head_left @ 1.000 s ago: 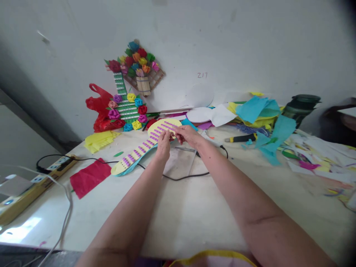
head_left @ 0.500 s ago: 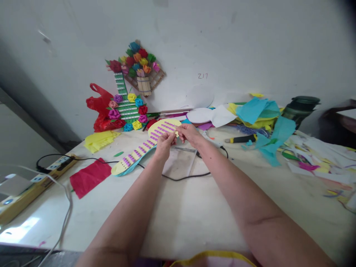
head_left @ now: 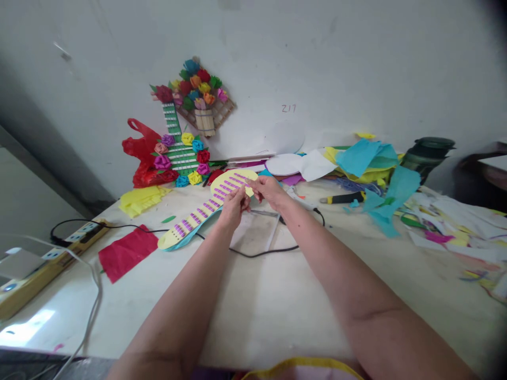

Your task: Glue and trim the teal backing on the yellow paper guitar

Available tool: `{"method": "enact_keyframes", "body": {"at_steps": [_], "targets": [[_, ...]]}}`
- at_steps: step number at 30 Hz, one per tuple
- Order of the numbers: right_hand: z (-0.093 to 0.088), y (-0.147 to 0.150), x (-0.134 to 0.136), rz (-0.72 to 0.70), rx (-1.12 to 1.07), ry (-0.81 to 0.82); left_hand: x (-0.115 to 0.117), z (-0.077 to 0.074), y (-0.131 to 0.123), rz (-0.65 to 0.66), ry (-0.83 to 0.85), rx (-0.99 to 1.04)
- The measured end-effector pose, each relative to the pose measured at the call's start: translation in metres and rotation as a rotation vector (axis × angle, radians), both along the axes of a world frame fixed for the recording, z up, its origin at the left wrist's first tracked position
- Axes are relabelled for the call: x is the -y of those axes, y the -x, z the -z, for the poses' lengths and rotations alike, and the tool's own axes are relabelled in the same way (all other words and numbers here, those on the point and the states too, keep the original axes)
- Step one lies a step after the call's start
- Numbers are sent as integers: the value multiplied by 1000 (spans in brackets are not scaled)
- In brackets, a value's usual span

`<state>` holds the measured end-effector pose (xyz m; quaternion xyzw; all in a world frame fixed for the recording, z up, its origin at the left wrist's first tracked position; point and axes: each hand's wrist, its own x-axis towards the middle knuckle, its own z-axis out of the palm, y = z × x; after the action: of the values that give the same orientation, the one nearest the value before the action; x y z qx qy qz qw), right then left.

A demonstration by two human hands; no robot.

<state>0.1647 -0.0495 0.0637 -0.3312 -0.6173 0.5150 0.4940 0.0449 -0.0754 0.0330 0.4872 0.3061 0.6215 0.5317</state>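
Note:
A yellow guitar-shaped paper cutout point(head_left: 216, 196) with rows of purple strips lies slanting across the table, light blue paper showing along its lower edge. Over its wide end, my left hand point(head_left: 234, 207) and my right hand point(head_left: 266, 190) are close together, fingertips almost meeting. Both are closed in a pinch. What sits between the fingers is too small and covered to make out; it may be the cutout's edge or a small piece. Below the hands, a clear flat sheet point(head_left: 253, 235) rests on the table.
A red paper piece point(head_left: 129, 253) and yellow crepe paper point(head_left: 142, 200) lie left, near a power strip point(head_left: 75, 245). A black cable point(head_left: 257, 256) crosses the table. Behind stand a green paper guitar with flowers point(head_left: 184, 155) and a red bag point(head_left: 144, 153). A yellow-black tool point(head_left: 344, 198) and paper scraps lie right.
My right fingertips have shifted slightly left, closer over my left fingers. The cutout and the other things stay in place.

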Motion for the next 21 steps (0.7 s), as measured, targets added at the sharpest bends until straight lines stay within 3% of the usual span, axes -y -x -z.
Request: {"method": "enact_keyframes", "body": {"at_steps": [6,10,21], "targets": [[-4,0,2,84,-11,49,-1,0,4,-20,10,76],[-7,-3,3,51,-46,59,-1,-1,7,-4,24,115],[-2,-4,-3,55,43,-62,0,-1,6,5,24,37]]}}
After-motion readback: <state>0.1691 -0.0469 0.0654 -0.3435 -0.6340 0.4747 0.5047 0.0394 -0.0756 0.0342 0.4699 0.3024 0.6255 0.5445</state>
